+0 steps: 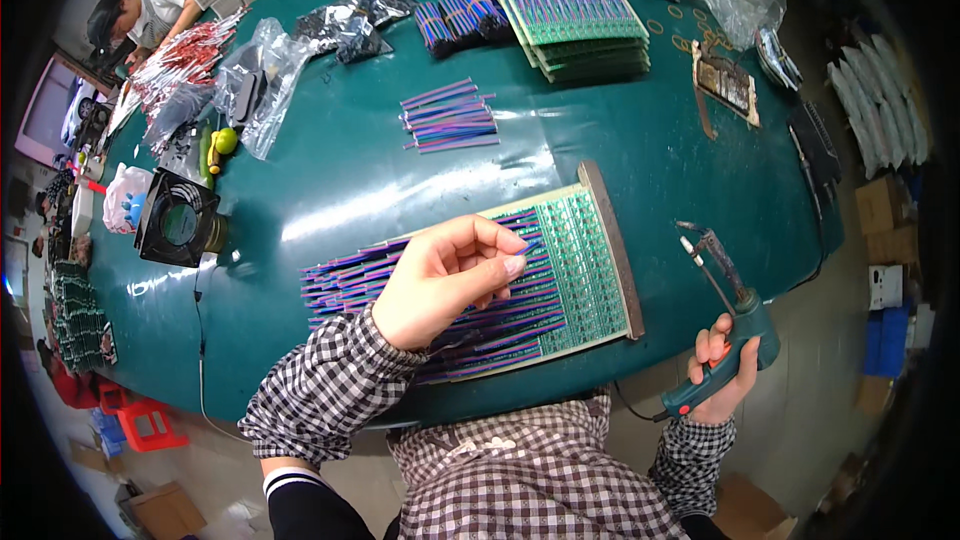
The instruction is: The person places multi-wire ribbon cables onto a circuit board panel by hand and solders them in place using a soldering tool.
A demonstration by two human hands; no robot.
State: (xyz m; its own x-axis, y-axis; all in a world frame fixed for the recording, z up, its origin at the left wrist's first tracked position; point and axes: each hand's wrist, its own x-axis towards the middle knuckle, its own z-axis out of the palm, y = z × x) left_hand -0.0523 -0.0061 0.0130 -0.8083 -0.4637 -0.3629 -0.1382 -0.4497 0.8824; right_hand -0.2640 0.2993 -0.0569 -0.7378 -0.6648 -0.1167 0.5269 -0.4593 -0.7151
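Note:
My left hand [445,275] is closed in a pinch above a panel of green circuit boards [582,270]. Whatever lies between thumb and forefinger is too small to make out. Blue, red and dark wires [350,278] run leftward from the boards in rows, partly hidden under that hand. A brown bar [612,250] edges the panel's right side. Off to the right, my right hand [722,370] is wrapped round the green handle of a soldering gun [757,325], its tip pointing up and away over the table edge.
Loose wires [450,117] lie beyond the panel. Stacked wired boards [570,15] and bundled wires [460,18] stand at the back. A black fan [178,218] is at left, with plastic bags [265,80] behind it. A metal-topped block [725,85] sits far right. A person [150,5] works at the far left.

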